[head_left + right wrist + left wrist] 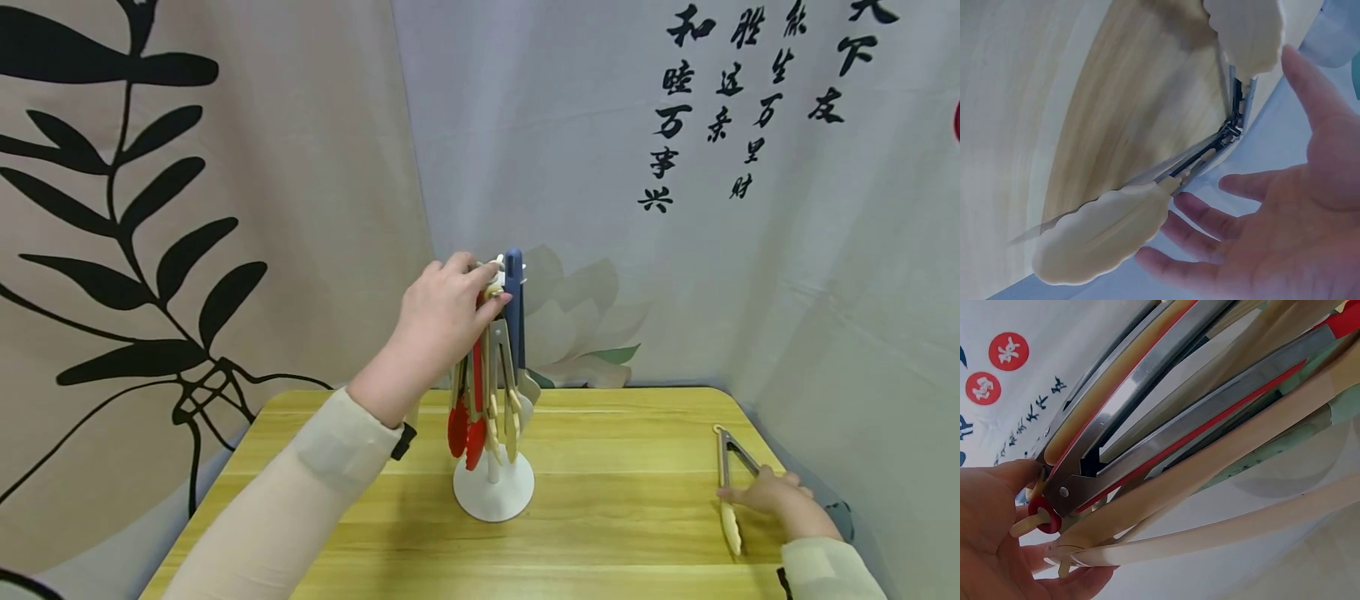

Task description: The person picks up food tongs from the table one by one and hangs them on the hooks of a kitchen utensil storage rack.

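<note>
At the top of a white utensil stand (493,496), my left hand (450,304) holds the hinge ends of hanging tongs between thumb and fingers. In the left wrist view, its thumb lies at the hinge of metal tongs with red edging (1110,412), beside a red ring hung on a peg. The other fingers curl by the end of beige tongs (1166,512). At the table's right, my right hand (780,500) has its fingers spread at metal tongs with cream scalloped tips (1110,234). These tongs stand spread, thumb near one arm and fingertips at the other.
Red-tipped tongs (476,442), cream-tipped tongs (512,421) and a blue-handled utensil (513,308) hang close together on the stand. The wooden table (615,475) ends at a printed curtain (585,150) behind and another on the right.
</note>
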`<state>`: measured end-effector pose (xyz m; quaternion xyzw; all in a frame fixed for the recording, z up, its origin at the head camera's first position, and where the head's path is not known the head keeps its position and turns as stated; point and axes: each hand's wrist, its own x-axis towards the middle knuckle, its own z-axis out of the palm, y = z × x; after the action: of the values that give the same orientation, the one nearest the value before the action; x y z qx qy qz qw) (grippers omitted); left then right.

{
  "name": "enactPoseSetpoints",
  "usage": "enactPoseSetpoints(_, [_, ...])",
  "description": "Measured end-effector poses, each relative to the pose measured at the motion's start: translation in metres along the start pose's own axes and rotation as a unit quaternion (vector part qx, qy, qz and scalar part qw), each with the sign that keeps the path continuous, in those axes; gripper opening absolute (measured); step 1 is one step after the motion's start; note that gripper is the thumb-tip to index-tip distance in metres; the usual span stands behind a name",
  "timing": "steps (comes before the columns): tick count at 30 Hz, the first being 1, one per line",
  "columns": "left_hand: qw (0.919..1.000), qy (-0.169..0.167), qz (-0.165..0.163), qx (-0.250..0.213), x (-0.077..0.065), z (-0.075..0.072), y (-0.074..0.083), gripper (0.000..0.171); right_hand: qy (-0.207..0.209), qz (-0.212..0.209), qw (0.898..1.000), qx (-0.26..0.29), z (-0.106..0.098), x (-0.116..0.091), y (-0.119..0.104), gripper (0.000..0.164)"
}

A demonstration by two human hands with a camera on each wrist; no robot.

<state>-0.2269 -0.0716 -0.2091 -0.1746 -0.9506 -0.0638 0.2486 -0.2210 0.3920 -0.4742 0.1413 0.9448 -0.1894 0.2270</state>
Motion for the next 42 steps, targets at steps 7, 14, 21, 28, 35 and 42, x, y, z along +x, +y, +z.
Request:
enactPoseSetpoints(7, [0.9999,0.009,0.009,0.002,0.000,0.002,-0.002,0.045,-0.006,0.015,1.000,-0.003,0.000,0.000,-0.003,0.131])
enactPoseSetpoints(14, [0.9997,0.016,0.019,0.001,0.000,0.002,-0.002,0.043,-0.005,0.065,0.998,-0.008,0.000,0.001,-0.010,0.126])
enactPoseSetpoints(21, [0.9994,0.023,0.024,-0.003,0.000,0.002,-0.004,0.041,-0.008,0.077,0.997,-0.008,0.000,0.004,-0.011,0.129])
enactPoseSetpoints(28, [0.9992,0.028,0.030,-0.004,0.002,0.003,-0.006,0.038,-0.001,0.090,0.996,-0.006,0.000,0.015,-0.008,0.118])
enactPoseSetpoints(35, [0.9992,0.027,0.030,-0.002,0.002,0.005,-0.007,0.037,0.000,0.057,0.998,-0.013,-0.003,0.018,-0.004,0.114])
enactPoseSetpoints(42, [0.9990,0.032,0.031,-0.003,0.002,0.005,-0.007,0.036,-0.004,0.013,1.000,-0.001,-0.008,0.014,-0.005,0.119])
